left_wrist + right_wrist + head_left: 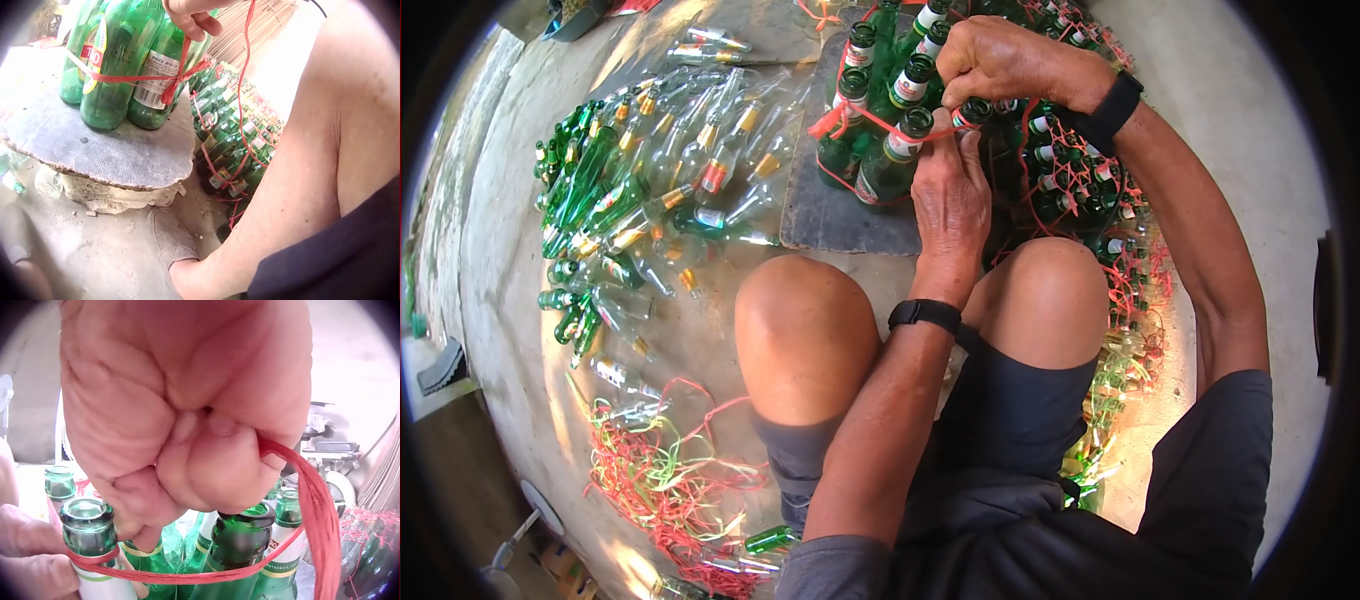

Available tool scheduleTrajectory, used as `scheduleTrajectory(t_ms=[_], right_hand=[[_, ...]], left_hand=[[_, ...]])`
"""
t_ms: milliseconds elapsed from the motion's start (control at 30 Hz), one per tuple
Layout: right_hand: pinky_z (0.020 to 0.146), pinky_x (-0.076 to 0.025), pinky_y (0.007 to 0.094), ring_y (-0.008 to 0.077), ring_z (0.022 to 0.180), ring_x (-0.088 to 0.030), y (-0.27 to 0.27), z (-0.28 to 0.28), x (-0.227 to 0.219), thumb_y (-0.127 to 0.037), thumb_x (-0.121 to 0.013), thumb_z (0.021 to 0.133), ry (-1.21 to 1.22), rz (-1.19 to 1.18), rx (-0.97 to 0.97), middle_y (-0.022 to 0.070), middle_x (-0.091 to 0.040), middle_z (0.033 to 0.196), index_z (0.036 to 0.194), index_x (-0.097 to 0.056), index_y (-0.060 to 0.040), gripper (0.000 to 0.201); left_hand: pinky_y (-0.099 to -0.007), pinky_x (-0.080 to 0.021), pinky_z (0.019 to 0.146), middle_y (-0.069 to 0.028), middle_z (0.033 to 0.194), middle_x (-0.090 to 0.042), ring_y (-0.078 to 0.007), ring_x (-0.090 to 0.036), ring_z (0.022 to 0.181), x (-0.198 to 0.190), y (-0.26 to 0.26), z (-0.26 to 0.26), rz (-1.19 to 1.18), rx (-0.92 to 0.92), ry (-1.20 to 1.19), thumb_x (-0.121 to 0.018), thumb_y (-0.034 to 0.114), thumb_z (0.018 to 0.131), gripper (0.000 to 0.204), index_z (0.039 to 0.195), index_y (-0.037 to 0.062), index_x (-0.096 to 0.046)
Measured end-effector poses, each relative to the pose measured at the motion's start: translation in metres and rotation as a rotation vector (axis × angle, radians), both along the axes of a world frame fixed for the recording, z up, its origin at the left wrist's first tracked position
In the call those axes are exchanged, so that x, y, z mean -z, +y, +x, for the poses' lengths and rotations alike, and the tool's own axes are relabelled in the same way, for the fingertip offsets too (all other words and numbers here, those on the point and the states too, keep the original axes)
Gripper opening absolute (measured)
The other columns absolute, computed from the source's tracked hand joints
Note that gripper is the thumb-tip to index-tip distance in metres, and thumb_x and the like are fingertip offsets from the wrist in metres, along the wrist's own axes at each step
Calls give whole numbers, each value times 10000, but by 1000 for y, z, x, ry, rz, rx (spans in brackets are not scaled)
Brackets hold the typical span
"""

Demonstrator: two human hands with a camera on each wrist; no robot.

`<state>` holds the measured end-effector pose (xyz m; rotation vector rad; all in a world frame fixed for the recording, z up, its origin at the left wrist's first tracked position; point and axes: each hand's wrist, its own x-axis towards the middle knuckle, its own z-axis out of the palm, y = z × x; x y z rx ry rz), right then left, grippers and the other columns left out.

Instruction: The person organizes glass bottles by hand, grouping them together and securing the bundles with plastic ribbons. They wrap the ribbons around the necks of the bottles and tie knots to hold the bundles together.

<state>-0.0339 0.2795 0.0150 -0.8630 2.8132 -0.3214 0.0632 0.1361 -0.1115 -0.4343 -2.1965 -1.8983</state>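
Note:
Green bottles (884, 165) stand upright in a bundle on a dark board (845, 225), with red strip (880, 122) around them. My left hand (952, 205) is at the bottle necks, its fingers curled at the strip; in the left wrist view this hand (192, 17) is above a knot (177, 80) on the bundle's side. My right hand (1025, 68) is curled just above the necks; in the right wrist view it (187, 406) grips red strip (319, 519), whose tail hangs down. Left fingers (37, 550) touch a bottle neck with strip around it.
Clear and green bottles (690, 150) lie on the floor at the left. Tangled red and green strips (650, 470) lie below them. More strip-bound bottles (1080, 180) stand at the right of the board. Two bare knees (805, 330) are close to the board.

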Motion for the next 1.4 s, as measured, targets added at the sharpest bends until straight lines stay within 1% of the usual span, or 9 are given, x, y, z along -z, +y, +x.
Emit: scheduleTrajectory(t_ms=[133, 367, 533, 700, 767, 1000, 1067, 1200, 1400], right_hand=[[599, -454, 499, 404, 641, -612, 0, 7, 1, -219, -826, 773, 77, 30, 38, 201, -596, 643, 662, -618, 0, 323], [641, -482, 518, 432, 715, -640, 11, 28, 13, -207, -783, 817, 264, 5, 100, 199, -626, 680, 707, -633, -11, 270], [661, -505, 517, 435, 769, -662, 12, 53, 25, -208, -700, 890, 345, -40, 303, 204, -653, 747, 812, -670, -35, 192], [644, -507, 481, 438, 763, -657, 4, 82, 32, -172, -656, 946, 280, -215, 460, 207, -638, 754, 879, -650, -36, 152], [643, -505, 471, 438, 756, -651, 2, 91, 40, -144, -627, 986, 276, -328, 529, 206, -639, 777, 965, -616, -29, 118], [674, -518, 492, 451, 802, -666, -2, 111, 53, -105, -599, 1005, 303, -402, 614, 219, -646, 810, 1044, -573, -28, 90], [681, -525, 502, 465, 813, -667, -7, 117, 49, -97, -594, 1003, 189, -406, 665, 231, -648, 813, 1039, -579, -31, 77], [678, -521, 515, 475, 806, -662, -13, 123, 53, -103, -596, 998, 276, -422, 561, 247, -651, 825, 1063, -595, -37, 93], [665, -516, 547, 473, 802, -667, -17, 127, 43, -122, -624, 982, 146, -292, 574, 243, -664, 814, 1101, -616, -52, 139]], left_hand=[[-563, -504, 848, -302, 1153, -658, -526, -621, 1066, 0, 0, 0, 39, 26, 4, -553, 192, 1095, 317, 1353, 10, -568], [-562, -495, 806, -288, 1087, -650, -527, -617, 1011, 2, 1, -2, 19, 12, 19, -540, 170, 1096, 247, 1279, 8, -576], [-559, -496, 805, -285, 1080, -651, -525, -617, 1005, 1, 1, 0, -2, 11, 6, -537, 154, 1091, 227, 1257, 6, -582], [-560, -503, 800, -277, 1054, -666, -520, -630, 989, 1, 1, -2, -10, -6, 46, -525, 171, 1096, 227, 1241, 8, -588], [-562, -504, 794, -277, 1048, -669, -520, -634, 981, -1, 0, -1, -12, 1, 27, -523, 182, 1098, 231, 1238, 10, -589], [-573, -505, 767, -277, 1035, -677, -522, -649, 954, -3, -1, -2, -10, 11, 23, -525, 207, 1101, 230, 1236, 36, -599], [-572, -506, 767, -275, 1029, -680, -522, -651, 950, -2, -1, -2, -15, 10, 17, -527, 204, 1100, 229, 1238, 38, -601], [-571, -509, 762, -272, 1022, -692, -519, -655, 947, -2, 0, -2, -14, 5, 13, -535, 193, 1093, 222, 1233, 39, -613], [-569, -516, 758, -281, 1007, -701, -520, -664, 933, -2, -2, -1, -2, 9, -10, -549, 173, 1079, 216, 1226, 33, -622]])
